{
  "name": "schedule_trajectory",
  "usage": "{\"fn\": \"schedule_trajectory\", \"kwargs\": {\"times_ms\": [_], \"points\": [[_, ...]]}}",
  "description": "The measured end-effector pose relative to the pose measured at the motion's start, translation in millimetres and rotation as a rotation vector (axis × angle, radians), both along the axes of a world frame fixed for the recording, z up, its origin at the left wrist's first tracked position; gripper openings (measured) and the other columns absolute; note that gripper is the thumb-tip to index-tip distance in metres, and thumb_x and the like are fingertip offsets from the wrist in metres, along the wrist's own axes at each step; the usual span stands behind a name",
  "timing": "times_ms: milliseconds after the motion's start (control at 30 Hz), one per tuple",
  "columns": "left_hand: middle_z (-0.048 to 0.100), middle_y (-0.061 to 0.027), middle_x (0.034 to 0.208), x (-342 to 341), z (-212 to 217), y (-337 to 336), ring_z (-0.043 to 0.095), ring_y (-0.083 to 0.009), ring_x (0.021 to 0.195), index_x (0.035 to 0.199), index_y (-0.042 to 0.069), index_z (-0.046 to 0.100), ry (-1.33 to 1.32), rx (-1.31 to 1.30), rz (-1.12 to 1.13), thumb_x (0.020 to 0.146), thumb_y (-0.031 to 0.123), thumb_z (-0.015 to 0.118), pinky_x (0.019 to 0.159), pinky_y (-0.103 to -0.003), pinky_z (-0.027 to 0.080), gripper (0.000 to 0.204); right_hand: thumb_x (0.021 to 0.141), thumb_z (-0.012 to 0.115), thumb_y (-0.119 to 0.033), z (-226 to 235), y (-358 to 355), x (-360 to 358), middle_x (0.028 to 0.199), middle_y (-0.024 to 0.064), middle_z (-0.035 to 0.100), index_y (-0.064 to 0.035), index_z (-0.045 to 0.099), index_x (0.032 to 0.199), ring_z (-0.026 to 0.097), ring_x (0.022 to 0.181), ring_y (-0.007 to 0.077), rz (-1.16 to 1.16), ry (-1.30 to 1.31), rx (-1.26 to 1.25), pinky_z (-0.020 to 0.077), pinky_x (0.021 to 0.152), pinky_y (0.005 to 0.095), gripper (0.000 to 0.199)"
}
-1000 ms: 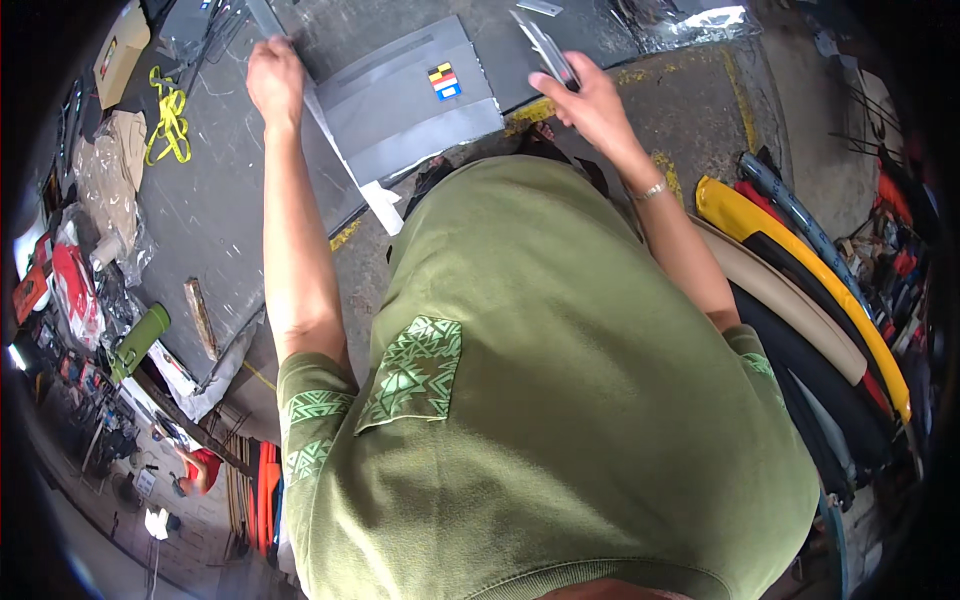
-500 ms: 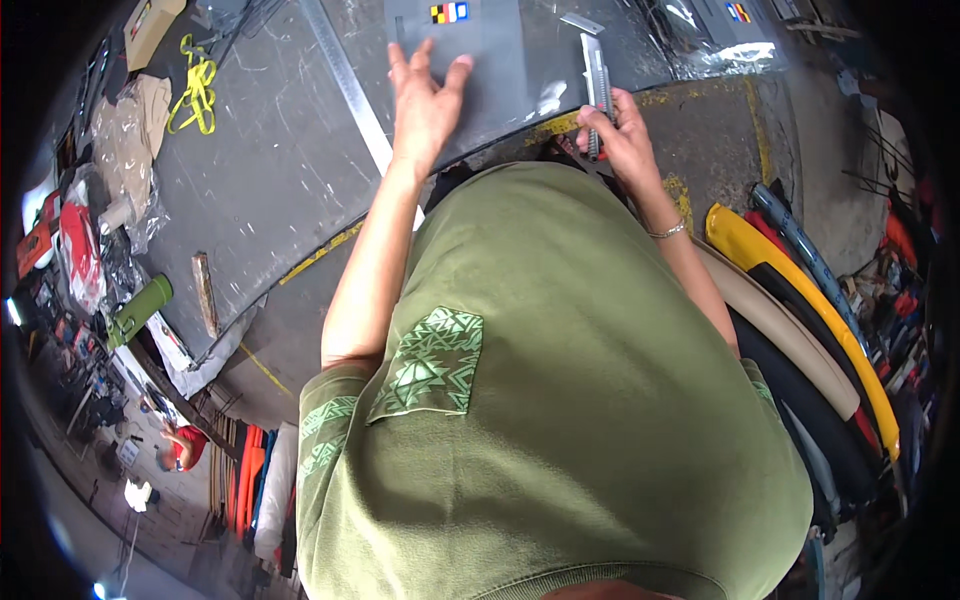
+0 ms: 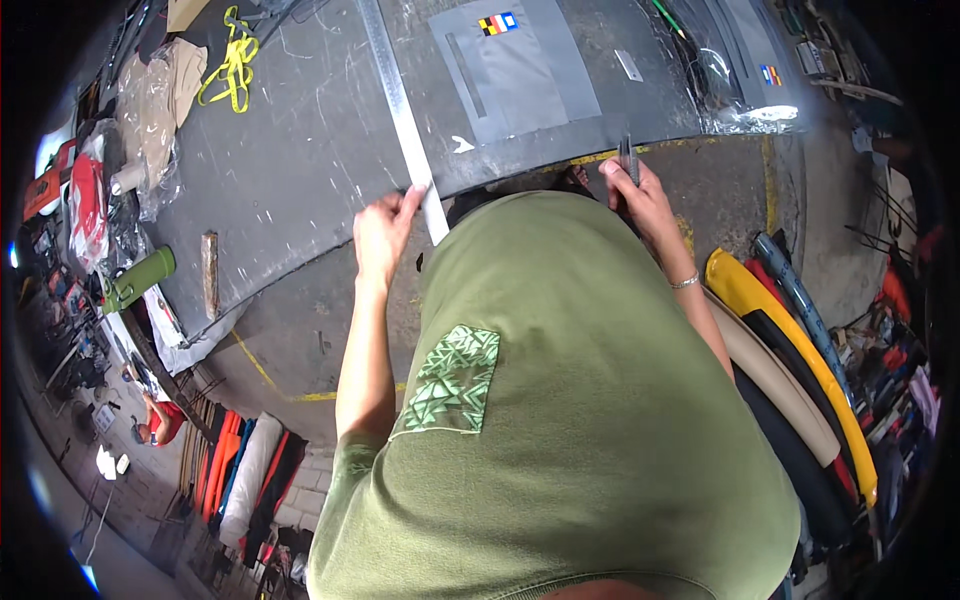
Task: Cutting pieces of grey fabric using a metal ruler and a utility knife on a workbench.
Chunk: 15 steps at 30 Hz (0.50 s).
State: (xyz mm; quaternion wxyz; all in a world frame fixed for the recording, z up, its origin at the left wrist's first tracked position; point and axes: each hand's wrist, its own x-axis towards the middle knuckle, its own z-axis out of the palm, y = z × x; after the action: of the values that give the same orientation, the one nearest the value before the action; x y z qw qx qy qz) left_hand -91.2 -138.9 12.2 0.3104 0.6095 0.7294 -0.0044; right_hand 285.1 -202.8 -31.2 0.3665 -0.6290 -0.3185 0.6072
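So the dark table fills most of the top, and its front edge sits lower in view than a second ago. There's a wide stretch of scuffed tabletop on its left half for moving around. The gray sheet lies flat near that front edge; a second ago it sat close alongside the long metal ruler, now a strip of tabletop separates them. The ruler runs up the table at a slant, and its near end pokes out past the front edge toward the green shirt. Left hand was spread over the sheet half a second ago; now it's back by the ruler's near end, thumb touching the ruler's left side, fingers curled. Can't tell if it's really pinching it. Right hand is closed around the cutter knife same as before, but now it's on the body side of the front edge, with the knife tip near that edge, a bit right of the sheet. A small metal piece lies just off the sheet's right side, and a tiny white scrap sits by its lower left corner, close to the edge.
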Motion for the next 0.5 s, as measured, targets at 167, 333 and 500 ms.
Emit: {"fn": "schedule_trajectory", "kwargs": {"times_ms": [167, 333, 500], "points": [[0.073, -0.0170, 0.075, -27, -20, -30, 0.074, -0.0277, 0.079, 0.088, 0.000, 0.076, -0.198, -0.214, 0.147, 0.098, 0.071, 0.051, 0.078, -0.038, 0.055, 0.076, 0.106, 0.059, -0.040, 25, 21, -23, 0.078, -0.0037, 0.056, -0.0054, 0.067, 0.111, 0.052, 0.069, 0.0075, 0.202, -0.053, -0.029, 0.0438, 0.062, 0.0246, 0.036], [0.071, 0.0018, 0.091, -19, -32, -43, 0.059, -0.0074, 0.083, 0.109, 0.002, 0.070, -0.826, -0.349, 0.335, 0.107, 0.029, 0.061, 0.080, -0.025, 0.048, 0.029, 0.105, 0.061, -0.039, 34, 43, -54, 0.077, -0.0041, 0.056, -0.0051, 0.068, 0.110, 0.049, 0.066, 0.0059, 0.263, -0.063, 0.007, 0.0421, 0.060, 0.0238, 0.035], [0.072, 0.0022, 0.096, -10, 3, -38, 0.061, -0.0057, 0.088, 0.111, 0.002, 0.071, -1.078, -0.216, 0.381, 0.106, 0.023, 0.062, 0.085, -0.025, 0.048, 0.023, 0.103, 0.062, -0.046, 52, 57, -89, 0.080, -0.0032, 0.063, -0.0064, 0.072, 0.120, 0.053, 0.068, 0.0061, 0.395, -0.136, 0.044, 0.0457, 0.064, 0.0232, 0.044]]}}
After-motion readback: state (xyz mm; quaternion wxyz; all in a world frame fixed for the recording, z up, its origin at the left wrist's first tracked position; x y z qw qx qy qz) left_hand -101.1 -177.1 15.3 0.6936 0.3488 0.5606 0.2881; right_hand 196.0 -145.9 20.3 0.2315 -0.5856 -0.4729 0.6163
